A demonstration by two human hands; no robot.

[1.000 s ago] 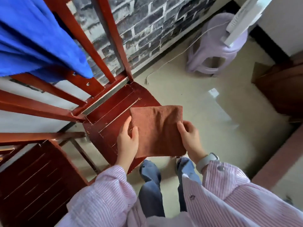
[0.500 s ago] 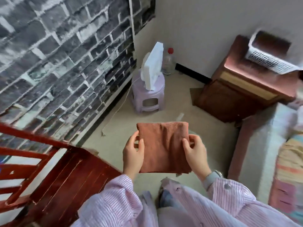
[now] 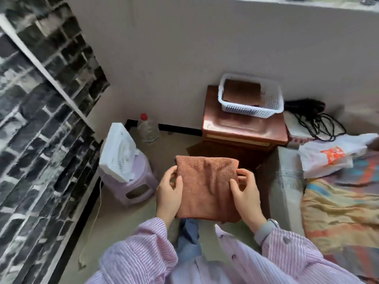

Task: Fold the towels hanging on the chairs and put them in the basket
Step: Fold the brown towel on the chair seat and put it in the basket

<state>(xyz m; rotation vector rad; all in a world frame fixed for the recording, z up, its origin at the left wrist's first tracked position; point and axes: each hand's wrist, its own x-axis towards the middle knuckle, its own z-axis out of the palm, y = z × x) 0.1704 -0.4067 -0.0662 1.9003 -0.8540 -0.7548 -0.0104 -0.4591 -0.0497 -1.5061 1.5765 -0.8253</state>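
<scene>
Both hands pinch a folded brown towel [image 3: 207, 187] by its side edges, the left hand [image 3: 168, 193] with thumb on top and fingers curled beneath, the right hand [image 3: 245, 196] gripping the opposite edge the same way, a watch [image 3: 271, 224] on that wrist. The towel is held flat in the air above the floor [image 3: 170, 148], in front of the person's striped sleeves [image 3: 141, 253]. Beyond it, a white basket [image 3: 249, 111] sits at the back edge of a brown nightstand [image 3: 244, 128] against the wall, another brown towel [image 3: 241, 93] already lying folded inside. To the left, a white fan [image 3: 118, 150] rests on a lilac stool [image 3: 133, 187], with a clear bottle [image 3: 147, 129] on the floor just behind. At right, a white bag [image 3: 332, 154] and black cords [image 3: 320, 119] lie at the near corner of a bed [image 3: 338, 206].
</scene>
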